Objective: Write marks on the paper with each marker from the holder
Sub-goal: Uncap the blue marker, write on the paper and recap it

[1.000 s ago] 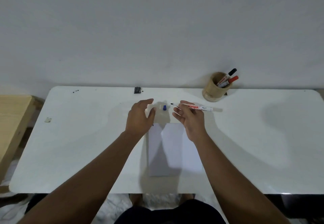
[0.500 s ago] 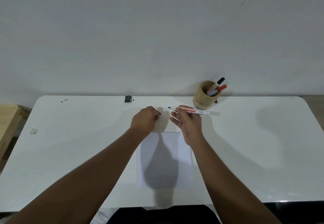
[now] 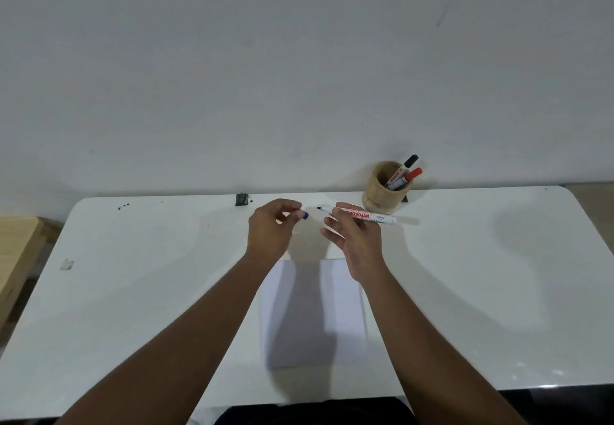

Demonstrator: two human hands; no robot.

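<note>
My right hand (image 3: 357, 242) pinches the uncapped marker (image 3: 362, 217), tip pointing toward my left hand (image 3: 270, 230), which grips the blue cap (image 3: 305, 215) in its fingertips (the two just apart). The paper (image 3: 314, 311) lies below both hands on the table (image 3: 481, 275). Beyond my right hand, the holder (image 3: 382, 192) keeps two markers.

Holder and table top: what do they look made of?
The holder looks like turned wood or bamboo: pale tan, matte, thick-walled with a flared base. The table seems to be a white glossy laminate or coated board, since it shows soft reflections near the front edge; the core cannot be seen.
</note>
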